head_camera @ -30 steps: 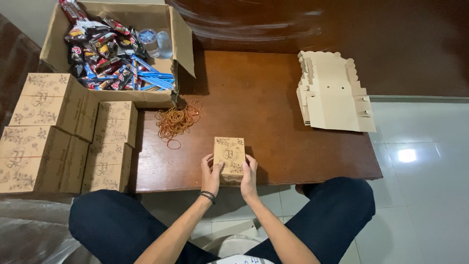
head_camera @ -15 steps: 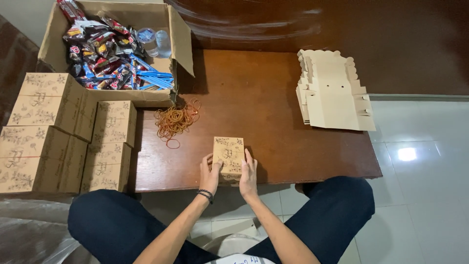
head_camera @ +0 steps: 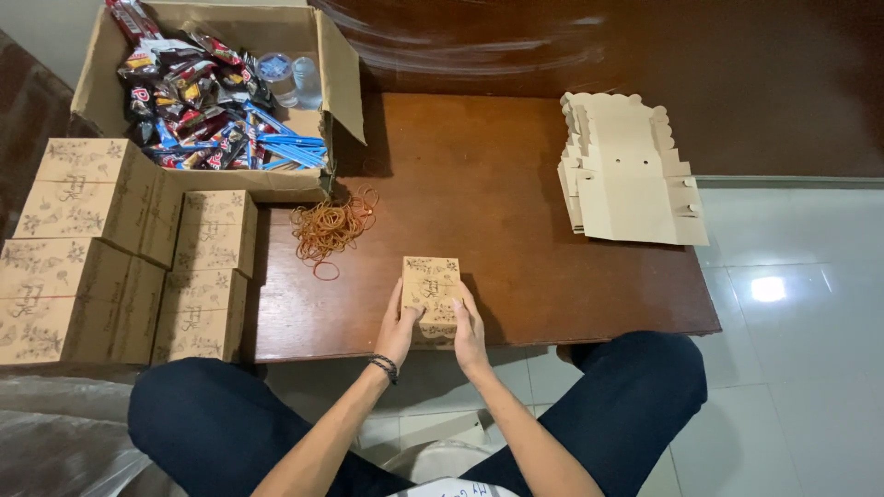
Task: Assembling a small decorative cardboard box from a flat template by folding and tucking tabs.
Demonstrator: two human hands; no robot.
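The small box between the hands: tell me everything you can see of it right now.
The small box is brown cardboard with dark floral line drawings on its top. It looks closed, its top face flat and facing up. It sits upright on the wooden table near the front edge, right of the rubber bands. The left hand presses its left side and the right hand its right side, fingers along the walls. Nothing else touches it.
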